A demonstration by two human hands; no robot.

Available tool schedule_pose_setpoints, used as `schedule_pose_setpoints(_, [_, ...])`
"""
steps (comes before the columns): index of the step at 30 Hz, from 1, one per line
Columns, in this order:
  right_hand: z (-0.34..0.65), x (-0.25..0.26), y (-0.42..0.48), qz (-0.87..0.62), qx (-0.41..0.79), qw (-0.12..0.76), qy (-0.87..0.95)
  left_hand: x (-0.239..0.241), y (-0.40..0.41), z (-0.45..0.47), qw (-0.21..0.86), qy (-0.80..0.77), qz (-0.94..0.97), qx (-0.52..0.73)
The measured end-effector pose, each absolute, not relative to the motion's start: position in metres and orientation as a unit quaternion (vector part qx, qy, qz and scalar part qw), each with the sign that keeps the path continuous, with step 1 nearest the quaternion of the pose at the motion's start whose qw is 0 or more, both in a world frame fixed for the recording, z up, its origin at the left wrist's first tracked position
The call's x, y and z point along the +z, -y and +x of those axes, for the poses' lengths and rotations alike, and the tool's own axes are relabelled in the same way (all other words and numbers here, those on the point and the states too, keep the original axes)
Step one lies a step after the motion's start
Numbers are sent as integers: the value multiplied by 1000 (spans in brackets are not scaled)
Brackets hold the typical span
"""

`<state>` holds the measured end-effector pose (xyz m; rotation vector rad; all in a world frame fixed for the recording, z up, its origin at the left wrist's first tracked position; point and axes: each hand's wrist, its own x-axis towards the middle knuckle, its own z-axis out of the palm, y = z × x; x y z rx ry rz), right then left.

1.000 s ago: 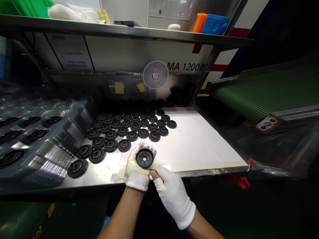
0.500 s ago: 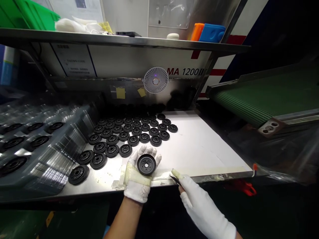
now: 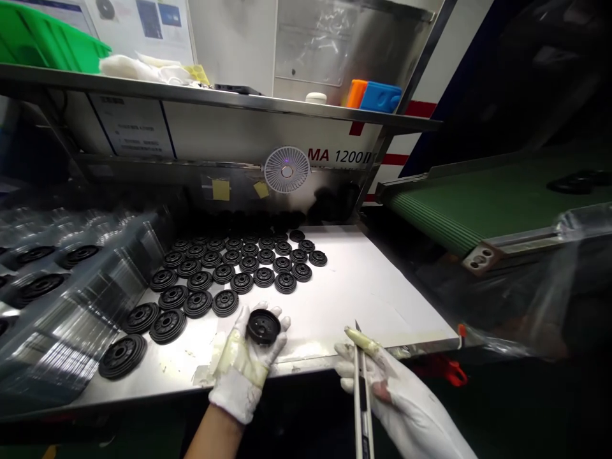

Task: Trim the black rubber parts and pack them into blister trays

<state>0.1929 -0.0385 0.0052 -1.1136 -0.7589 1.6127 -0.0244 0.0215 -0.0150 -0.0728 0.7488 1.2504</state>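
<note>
A black round ribbed plastic part lies in the gloved palm of my left hand, its hollow side facing up and tilted. The fingers of that hand curl round its edge. In a white glove with yellowed fingertips, my right hand grips a slim utility knife, blade tip pointing up and away. Both hands are above the front edge of the worktable, apart from each other. Many similar black parts sit in rough rows on the white sheet and the metal tabletop beyond my left hand.
Stacked clear plastic trays holding black parts stand at left. A green conveyor belt with dark parts on it runs at right. A small fan is fixed at the back below a metal shelf. Red-handled scissors hang at the front edge.
My view has swung right, so the table appears further left. The part in my left hand has tilted. My right hand has turned, bringing the knife's handle into sight.
</note>
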Motion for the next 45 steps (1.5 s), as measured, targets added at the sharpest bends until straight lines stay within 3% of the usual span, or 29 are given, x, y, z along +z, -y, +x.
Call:
schedule_pose_setpoints(8, [183, -10, 39, -444, 591, 562, 372, -12, -7, -26, 774, -279, 57, 565])
schedule_pose_setpoints(14, [168, 3, 34, -486, 597, 500, 397, 2, -2, -22, 768, -362, 129, 512])
schedule_pose_setpoints(19, [150, 27, 33, -447, 622, 529, 366, 2, 6, -11, 798, -358, 162, 458])
schedule_pose_setpoints(22, [140, 25, 29, -428, 642, 500, 393, 2, 13, -4, 805, -376, 170, 426])
schedule_pose_setpoints(30, [128, 20, 28, -467, 649, 440, 408, 6, 22, -1, 769, -374, 266, 444])
schedule_pose_setpoints(45, [113, 19, 31, -520, 537, 485, 453, 7, 27, 3, 662, -439, 273, 543])
